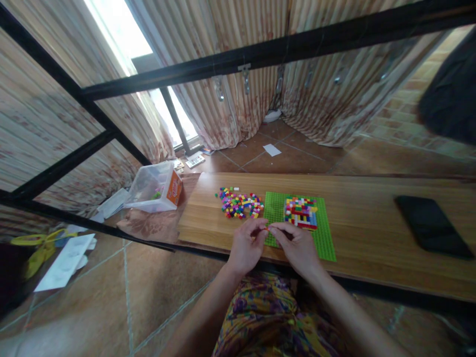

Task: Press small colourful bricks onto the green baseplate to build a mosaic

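Observation:
My left hand (246, 246) and my right hand (298, 248) meet over the near left part of a green studded baseplate (324, 237). Their fingertips are closed in a pinch around a tiny red building brick (267, 228), mostly covered by the fingers. Just beyond my right hand, a multicoloured brick structure (300, 212) stands on the baseplate, with walls of stacked bricks and gaps between them. Left of the baseplate, a loose pile of small coloured bricks (240, 203) lies spread on the wooden table (357, 198).
A black phone (433, 225) lies on the table's right side. Beyond its left end stands a clear plastic box (148, 186) with an orange label and a few pieces inside. A black metal frame (208, 64) crosses in front of the curtains (230, 114).

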Motion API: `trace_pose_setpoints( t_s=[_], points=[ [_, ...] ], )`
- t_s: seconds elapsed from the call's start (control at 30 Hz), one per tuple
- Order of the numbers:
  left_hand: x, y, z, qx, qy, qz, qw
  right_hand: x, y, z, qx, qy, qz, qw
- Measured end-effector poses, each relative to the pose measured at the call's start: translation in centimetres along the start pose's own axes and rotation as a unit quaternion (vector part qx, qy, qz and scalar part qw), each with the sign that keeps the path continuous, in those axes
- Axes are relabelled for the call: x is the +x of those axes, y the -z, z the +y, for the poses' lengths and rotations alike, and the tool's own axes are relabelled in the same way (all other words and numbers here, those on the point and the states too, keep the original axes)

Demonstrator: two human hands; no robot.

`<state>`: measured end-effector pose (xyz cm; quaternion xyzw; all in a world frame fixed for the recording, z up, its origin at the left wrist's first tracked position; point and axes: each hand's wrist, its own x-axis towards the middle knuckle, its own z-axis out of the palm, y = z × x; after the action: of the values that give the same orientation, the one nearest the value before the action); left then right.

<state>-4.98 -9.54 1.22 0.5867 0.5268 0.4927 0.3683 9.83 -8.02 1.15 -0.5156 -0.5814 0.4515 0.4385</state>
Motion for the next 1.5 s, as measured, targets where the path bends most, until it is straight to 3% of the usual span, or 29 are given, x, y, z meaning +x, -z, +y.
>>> trace_pose_setpoints(
  t_s=[0.23,0.5,0.93,1.1,1.23,1.5],
  points=[
    [-0.1,-0.6,-0.9,-0.036,0.029,-0.024,0.999,-0.7,0.2,0.8,0.018,-0.015,0.015,1.000],
    [-0.3,-1.2,-0.1,-0.093,0.064,-0.045,0.993,-0.9,1.6,1.4,0.023,-0.023,0.051,0.998],
    [-0.3,-1.7,0.6,-0.082,0.087,-0.090,0.989,-1.6,2.5,1.5,0.040,-0.035,0.047,0.997],
    [-0.3,-1.9,-0.8,-0.052,0.092,-0.076,0.991,0.9,6.5,2.4,-0.087,0.029,0.160,0.983],
    [-0.4,-1.9,-2.2,-0.011,0.089,-0.068,0.994,3.6,8.8,3.3,-0.216,0.085,0.127,0.964],
    [-0.4,-1.7,-3.5,-0.013,0.112,-0.076,0.991,6.0,8.9,4.5,-0.291,0.156,0.121,0.936]
  ],
)
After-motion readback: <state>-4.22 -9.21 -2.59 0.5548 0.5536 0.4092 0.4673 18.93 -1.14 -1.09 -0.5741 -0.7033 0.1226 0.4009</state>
